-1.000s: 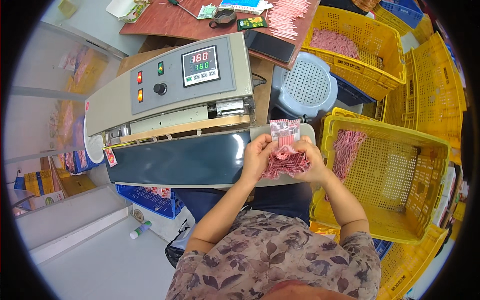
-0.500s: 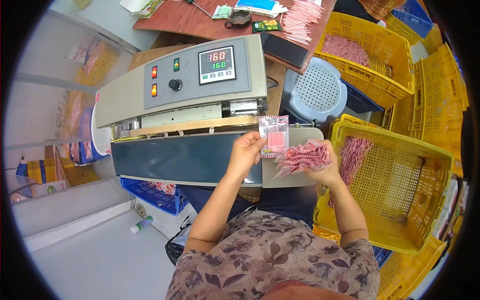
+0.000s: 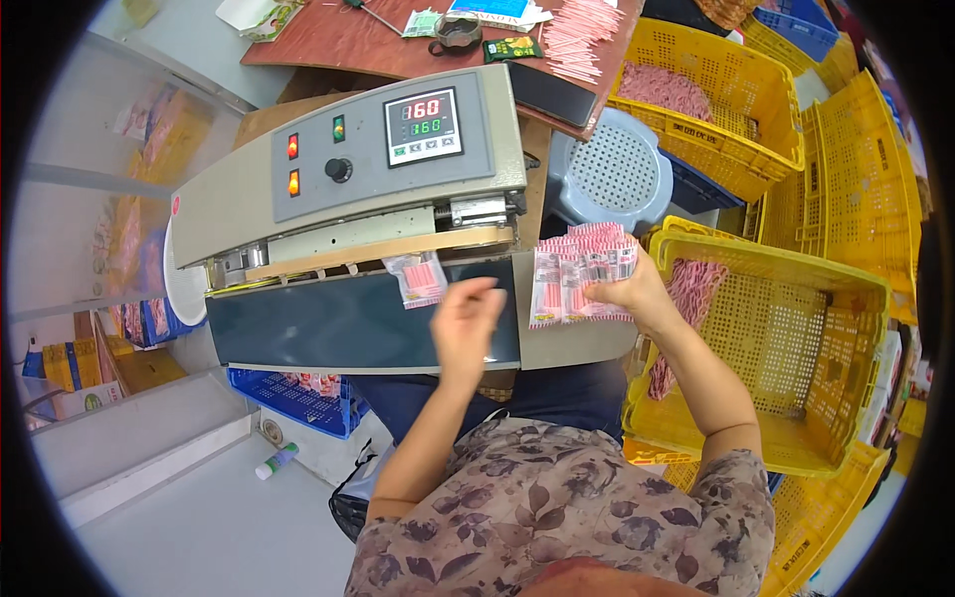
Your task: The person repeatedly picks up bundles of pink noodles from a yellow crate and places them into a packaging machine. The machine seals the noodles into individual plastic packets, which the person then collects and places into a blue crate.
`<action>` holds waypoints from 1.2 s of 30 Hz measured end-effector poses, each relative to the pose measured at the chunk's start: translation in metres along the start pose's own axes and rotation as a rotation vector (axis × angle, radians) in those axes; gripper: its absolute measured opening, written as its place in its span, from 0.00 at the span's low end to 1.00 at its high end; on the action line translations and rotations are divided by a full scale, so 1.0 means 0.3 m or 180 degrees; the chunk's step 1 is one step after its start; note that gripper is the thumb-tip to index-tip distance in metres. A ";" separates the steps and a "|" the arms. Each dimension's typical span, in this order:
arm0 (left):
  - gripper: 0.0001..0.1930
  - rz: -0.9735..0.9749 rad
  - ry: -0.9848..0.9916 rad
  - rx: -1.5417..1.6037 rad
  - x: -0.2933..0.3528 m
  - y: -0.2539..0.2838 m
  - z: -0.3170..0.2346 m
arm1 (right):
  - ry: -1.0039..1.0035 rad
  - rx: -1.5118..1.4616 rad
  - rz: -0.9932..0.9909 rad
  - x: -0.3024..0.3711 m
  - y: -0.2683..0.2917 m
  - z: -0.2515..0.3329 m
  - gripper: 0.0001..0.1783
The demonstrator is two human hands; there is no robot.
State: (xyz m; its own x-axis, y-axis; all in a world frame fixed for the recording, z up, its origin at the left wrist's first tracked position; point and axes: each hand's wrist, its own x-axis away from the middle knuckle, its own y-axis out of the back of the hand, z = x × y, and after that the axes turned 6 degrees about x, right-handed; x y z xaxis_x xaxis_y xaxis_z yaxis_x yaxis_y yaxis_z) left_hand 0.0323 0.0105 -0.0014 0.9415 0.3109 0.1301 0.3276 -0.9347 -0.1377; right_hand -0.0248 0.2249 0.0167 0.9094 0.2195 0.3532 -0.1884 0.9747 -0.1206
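A continuous band sealer (image 3: 348, 164) with a grey top and dark blue front stands before me. One small clear packet of pink sticks (image 3: 420, 281) hangs from its sealing slot. Just right of that packet, my left hand (image 3: 466, 323) is lifted off it, slightly blurred, fingers loosely apart and holding nothing. My right hand (image 3: 632, 291) grips a fanned stack of similar packets (image 3: 579, 277) with pink striped edges, over the sealer's pale right end (image 3: 572, 343). The thumb presses on the front of the stack.
On my right is a yellow crate (image 3: 796, 438) with pink packets (image 3: 686, 298) along its left side. Another yellow crate (image 3: 706, 149) and a blue-grey stool (image 3: 615, 169) stand beyond. A red table (image 3: 348, 40) holds a phone (image 3: 552, 95) and loose pink sticks (image 3: 582, 38).
One packet has passed from my left hand into the sealer and sits further left. My left hand has let go. The right-hand stack has turned and spread, its fronts now showing.
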 end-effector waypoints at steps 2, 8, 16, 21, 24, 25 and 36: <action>0.06 0.0496 0.0505 0.0245 -0.015 -0.052 0.010 | -0.0079 0.0034 -0.0028 -0.012 -0.033 0.021 0.31; 0.05 0.0441 0.1257 0.0939 -0.086 -0.032 0.013 | -0.0115 0.0006 0.0035 -0.045 -0.074 0.047 0.29; 0.05 -0.0256 0.1049 0.1010 -0.099 0.111 0.024 | -0.0431 -0.0130 0.0124 -0.030 -0.052 0.058 0.27; 0.03 -0.0612 -0.0612 -0.0320 -0.029 0.069 0.018 | -0.0515 -0.0176 0.0159 -0.030 -0.060 0.066 0.27; 0.06 0.0368 0.0744 0.0299 -0.057 -0.050 0.013 | -0.0484 -0.0087 0.0202 -0.046 -0.079 0.071 0.27; 0.06 0.0525 0.1229 0.0827 -0.075 -0.057 0.020 | -0.0474 -0.0069 0.0187 -0.050 -0.086 0.067 0.27; 0.03 -0.0849 0.0061 0.0334 -0.097 0.147 0.017 | -0.0608 -0.0211 0.0286 -0.065 -0.061 0.050 0.28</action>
State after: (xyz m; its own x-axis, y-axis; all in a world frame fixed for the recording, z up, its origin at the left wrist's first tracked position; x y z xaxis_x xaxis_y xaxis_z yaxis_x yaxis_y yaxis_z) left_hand 0.0196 -0.0389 -0.0164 0.8197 0.5390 0.1938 0.5707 -0.7972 -0.1968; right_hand -0.0446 0.2035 0.0260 0.8021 0.3157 0.5069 -0.2350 0.9472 -0.2181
